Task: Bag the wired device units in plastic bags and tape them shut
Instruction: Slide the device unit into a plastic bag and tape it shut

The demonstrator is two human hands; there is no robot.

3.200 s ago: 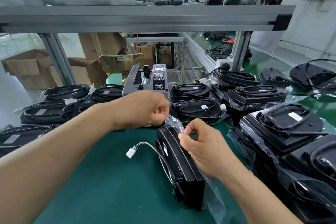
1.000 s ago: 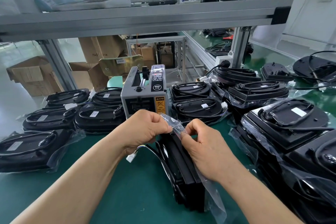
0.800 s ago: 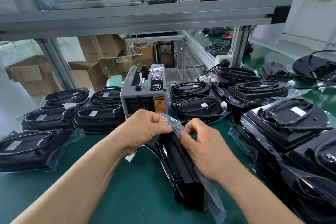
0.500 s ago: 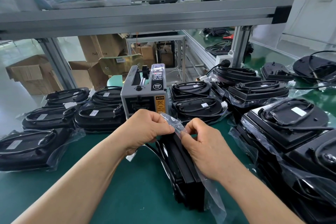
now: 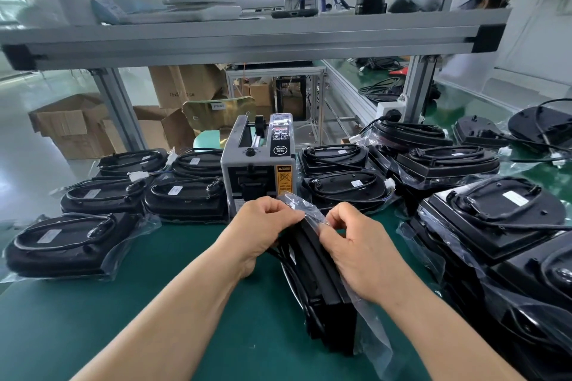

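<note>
table [image 5: 130,318] of green matting carries a black device unit [image 5: 322,284] standing on its edge, a little right of the middle and close to the front edge. a clear plastic bag [image 5: 370,331] covers the unit, and its loose mouth is bunched up above the unit's far end. the left hand [image 5: 263,226] has its fingers curled in and pinches the bunched plastic from the left. the right hand [image 5: 356,250] pinches the same plastic between thumb and forefinger from the right, its other fingers curled. the two hands are just beside each other with the bag's mouth between them. a black cable [image 5: 288,272] runs down the unit's left face; whether it lies inside the bag i cannot tell.

just behind the hands, toward the back edge, sits a grey tape dispenser [image 5: 258,170] with an orange caution label [image 5: 283,178] on its front. bagged units [image 5: 71,244] lie flat in rows along the left side of the table, each with a cable coiled on top. stacked units [image 5: 495,216] fill the right edge, some in bags. an aluminium shelf [image 5: 247,37] spans above the table, and cardboard boxes [image 5: 74,124] stand on the floor beyond the back left corner.
</note>
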